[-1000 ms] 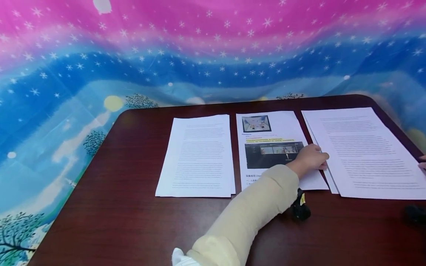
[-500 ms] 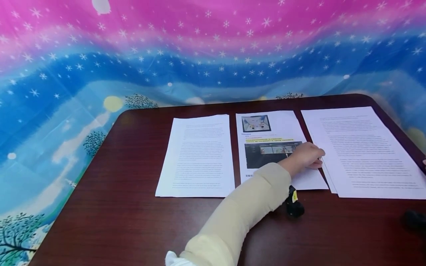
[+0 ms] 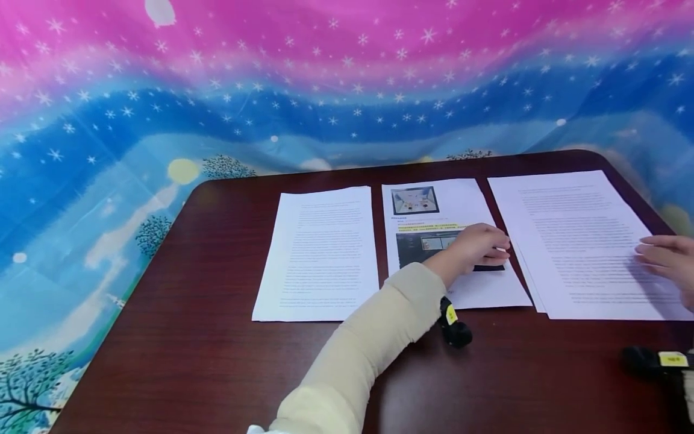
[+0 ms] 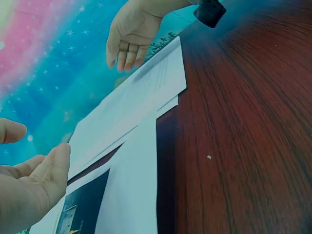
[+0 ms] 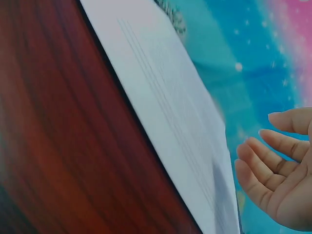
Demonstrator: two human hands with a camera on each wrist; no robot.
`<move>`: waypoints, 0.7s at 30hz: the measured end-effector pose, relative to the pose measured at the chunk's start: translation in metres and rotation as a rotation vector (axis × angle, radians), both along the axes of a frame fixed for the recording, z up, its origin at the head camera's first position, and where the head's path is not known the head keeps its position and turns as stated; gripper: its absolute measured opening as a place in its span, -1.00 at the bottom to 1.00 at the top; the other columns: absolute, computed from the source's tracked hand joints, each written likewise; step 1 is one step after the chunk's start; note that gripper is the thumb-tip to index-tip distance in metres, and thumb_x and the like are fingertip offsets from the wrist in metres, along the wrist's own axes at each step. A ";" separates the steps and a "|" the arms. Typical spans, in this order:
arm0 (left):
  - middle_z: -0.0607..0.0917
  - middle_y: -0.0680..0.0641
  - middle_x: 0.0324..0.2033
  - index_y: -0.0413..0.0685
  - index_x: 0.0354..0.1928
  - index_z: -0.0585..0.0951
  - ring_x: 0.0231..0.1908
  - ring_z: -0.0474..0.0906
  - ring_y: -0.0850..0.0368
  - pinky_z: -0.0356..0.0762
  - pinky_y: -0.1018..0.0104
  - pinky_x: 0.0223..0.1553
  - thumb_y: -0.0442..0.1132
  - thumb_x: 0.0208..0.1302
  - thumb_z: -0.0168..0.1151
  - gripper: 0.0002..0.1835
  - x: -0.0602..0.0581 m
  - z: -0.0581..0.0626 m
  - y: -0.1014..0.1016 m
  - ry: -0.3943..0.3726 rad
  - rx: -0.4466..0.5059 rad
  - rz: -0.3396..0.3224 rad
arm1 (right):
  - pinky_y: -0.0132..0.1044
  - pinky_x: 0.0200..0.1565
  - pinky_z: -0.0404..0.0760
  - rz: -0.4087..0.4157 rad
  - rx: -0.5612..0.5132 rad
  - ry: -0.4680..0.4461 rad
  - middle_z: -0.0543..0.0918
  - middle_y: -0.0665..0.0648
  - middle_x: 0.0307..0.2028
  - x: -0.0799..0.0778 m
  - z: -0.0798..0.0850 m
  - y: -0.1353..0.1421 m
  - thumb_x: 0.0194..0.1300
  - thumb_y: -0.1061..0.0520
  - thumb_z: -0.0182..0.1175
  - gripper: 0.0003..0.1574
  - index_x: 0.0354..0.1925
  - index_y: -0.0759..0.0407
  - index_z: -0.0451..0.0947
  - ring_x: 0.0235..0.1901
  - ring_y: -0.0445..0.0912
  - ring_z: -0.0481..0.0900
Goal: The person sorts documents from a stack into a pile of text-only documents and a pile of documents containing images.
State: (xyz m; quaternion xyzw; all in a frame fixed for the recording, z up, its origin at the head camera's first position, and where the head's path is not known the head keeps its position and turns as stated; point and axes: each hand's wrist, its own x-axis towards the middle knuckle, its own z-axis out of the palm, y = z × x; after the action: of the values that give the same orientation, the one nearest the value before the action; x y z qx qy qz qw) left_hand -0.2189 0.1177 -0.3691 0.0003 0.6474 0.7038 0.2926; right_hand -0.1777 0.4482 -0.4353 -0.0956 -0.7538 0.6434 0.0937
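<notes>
Over the middle printed sheet (image 3: 401, 253), which bears a photo and a dark screenshot, my left hand (image 3: 477, 248) hovers with relaxed fingers. In the left wrist view the thumb and fingers of this left hand (image 4: 36, 183) stand apart with nothing between them. My right hand (image 3: 669, 259) hangs above the right edge of the right stack of text pages (image 3: 569, 241) and casts a shadow on it. The right wrist view has the right hand (image 5: 280, 170) with loosely bent fingers, holding nothing. An under sheet (image 3: 523, 271) peeks out along that stack's left side.
A left stack of text pages (image 3: 320, 259) lies beside the middle sheet on the dark red-brown table (image 3: 217, 259). Behind the table hangs a pink and blue snowflake cloth (image 3: 325, 78). Black wrist devices with yellow labels sit on both wrists.
My left hand has moved left, off the right stack's left edge and over the middle sheet. My right hand has come in from the right, above the right stack. The papers lie as before.
</notes>
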 end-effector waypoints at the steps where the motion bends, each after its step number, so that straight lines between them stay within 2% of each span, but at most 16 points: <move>1: 0.57 -0.09 -0.40 -0.18 -0.25 0.48 -0.44 0.53 0.11 0.52 0.35 -0.39 -0.32 0.15 0.05 -0.87 0.000 0.001 -0.003 0.002 0.005 -0.005 | -0.61 -0.60 0.38 -0.003 0.013 -0.011 0.51 -0.29 -0.56 -0.001 0.001 -0.004 0.18 0.21 0.06 -0.80 -0.38 -0.16 0.41 -0.58 -0.43 0.48; 4: 0.58 -0.10 -0.38 -0.18 -0.22 0.47 -0.45 0.53 0.13 0.52 0.37 -0.39 -0.31 0.16 0.04 -0.85 0.001 0.005 -0.011 0.011 0.015 -0.021 | -0.62 -0.56 0.37 -0.018 0.127 -0.057 0.46 -0.34 -0.48 -0.007 -0.004 -0.010 0.17 0.10 0.08 -0.87 -0.28 -0.14 0.39 -0.54 -0.46 0.46; 6: 0.58 -0.10 -0.37 -0.18 -0.22 0.48 -0.45 0.53 0.14 0.52 0.37 -0.39 -0.31 0.17 0.05 -0.85 0.002 0.008 -0.016 0.012 0.021 -0.026 | -0.64 -0.54 0.36 -0.038 0.245 -0.099 0.41 -0.35 -0.44 -0.011 -0.009 -0.014 0.16 0.00 0.08 -0.83 -0.22 -0.13 0.36 -0.51 -0.50 0.43; 9: 0.58 -0.10 -0.36 -0.19 -0.20 0.48 -0.44 0.54 0.14 0.52 0.36 -0.38 -0.30 0.17 0.05 -0.83 0.002 0.012 -0.024 0.012 0.036 -0.035 | -0.64 -0.51 0.38 -0.010 0.304 -0.093 0.40 -0.30 -0.37 -0.016 -0.011 -0.021 0.17 -0.04 0.06 -0.69 -0.13 0.02 0.35 -0.45 -0.50 0.42; 16: 0.58 -0.09 -0.34 -0.22 -0.15 0.47 -0.42 0.54 0.14 0.51 0.36 -0.38 -0.27 0.19 0.03 -0.78 0.002 0.019 -0.042 0.051 0.021 -0.067 | -0.60 -0.46 0.40 0.059 0.369 -0.122 0.37 -0.11 -0.22 -0.024 -0.009 -0.048 0.19 -0.16 -0.04 -0.47 0.01 0.13 0.31 -0.38 -0.46 0.43; 21: 0.56 -0.18 -0.24 -0.30 -0.08 0.42 -0.37 0.54 0.10 0.51 0.36 -0.35 -0.27 0.21 0.01 -0.71 0.005 0.024 -0.056 0.078 0.042 -0.101 | -0.56 -0.40 0.45 0.163 0.316 -0.084 0.38 -0.04 -0.17 -0.024 -0.003 -0.069 0.21 -0.12 -0.05 -0.43 0.05 0.22 0.25 -0.33 -0.41 0.47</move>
State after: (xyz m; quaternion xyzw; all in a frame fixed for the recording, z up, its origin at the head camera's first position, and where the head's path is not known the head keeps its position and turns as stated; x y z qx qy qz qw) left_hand -0.2138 0.0613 -0.3451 0.0667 0.6425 0.7011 0.3020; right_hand -0.2021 0.3789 -0.4386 -0.0449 -0.8538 0.5180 0.0236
